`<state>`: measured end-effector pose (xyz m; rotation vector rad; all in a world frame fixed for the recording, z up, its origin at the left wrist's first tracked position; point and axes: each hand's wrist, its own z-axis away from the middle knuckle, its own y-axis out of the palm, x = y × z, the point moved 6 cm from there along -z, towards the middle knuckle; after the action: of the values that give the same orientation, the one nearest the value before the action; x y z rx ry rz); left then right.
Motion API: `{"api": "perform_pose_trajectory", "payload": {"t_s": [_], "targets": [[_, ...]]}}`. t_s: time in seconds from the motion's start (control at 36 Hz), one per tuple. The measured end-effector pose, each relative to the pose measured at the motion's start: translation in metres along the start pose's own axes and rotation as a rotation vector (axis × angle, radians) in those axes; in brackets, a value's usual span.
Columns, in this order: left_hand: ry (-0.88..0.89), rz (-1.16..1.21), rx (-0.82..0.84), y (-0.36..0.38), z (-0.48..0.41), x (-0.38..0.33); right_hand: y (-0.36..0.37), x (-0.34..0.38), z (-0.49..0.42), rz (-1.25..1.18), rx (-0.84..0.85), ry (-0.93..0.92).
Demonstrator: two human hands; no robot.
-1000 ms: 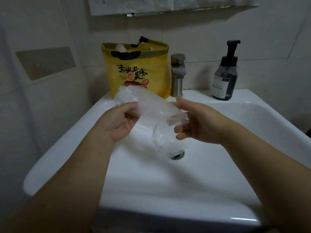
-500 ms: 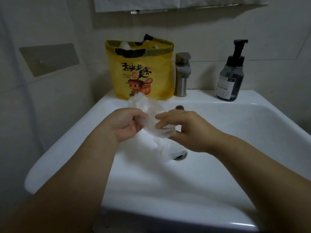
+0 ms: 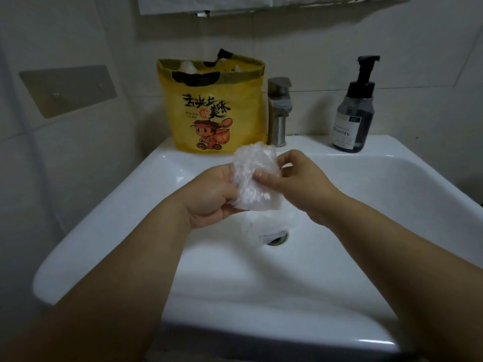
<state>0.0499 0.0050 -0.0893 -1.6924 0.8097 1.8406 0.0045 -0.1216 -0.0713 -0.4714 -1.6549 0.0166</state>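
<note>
Both grips are closed on one thing: our left grip (image 3: 209,197) has its fingers curled round the lower edge of a crumpled clear plastic bag (image 3: 254,178), and our right grip (image 3: 303,184) pinches the bundle's right side, forefinger laid across its front. We hold the bag in the air at the middle of the frame, above the white sink (image 3: 392,205), with a thin, see-through tail of it hanging towards the drain (image 3: 277,237). We judge the step in hand to be bunching the bag into a small wad. The next move seems to call for gathering that loose tail up with the right fingers while the left holds the wad shut, since the film looks light and springy. At upper centre a yellow bag (image 3: 211,108) stands on the sink's back ledge, printed with black brush characters reading 舌尖上的美味 above a cartoon delivery rider; the finer print is too small to read. Just right of it stands the steel tap (image 3: 278,113), and at upper right a dark pump bottle (image 3: 352,113) whose pale label is too blurred to read.
</note>
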Motion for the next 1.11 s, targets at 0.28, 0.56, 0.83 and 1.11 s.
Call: {"api": "perform_pose_trajectory", "payload": {"t_s": [0.28,0.56,0.83,1.11], "targets": [[-0.033,0.008,0.100,0.010,0.005,-0.001,0.001,-0.012,0.001,-0.410,0.089,0.264],[0.096,-0.076,-0.330,-0.013,0.000,-0.007,0.013,-0.012,0.003,-0.365,0.185,0.231],[0.156,0.202,-0.394,-0.022,0.000,-0.013,0.014,-0.010,-0.001,-0.664,0.175,0.270],[0.126,0.089,-0.191,-0.016,0.005,-0.019,-0.009,0.000,-0.002,-0.658,0.355,0.231]]}}
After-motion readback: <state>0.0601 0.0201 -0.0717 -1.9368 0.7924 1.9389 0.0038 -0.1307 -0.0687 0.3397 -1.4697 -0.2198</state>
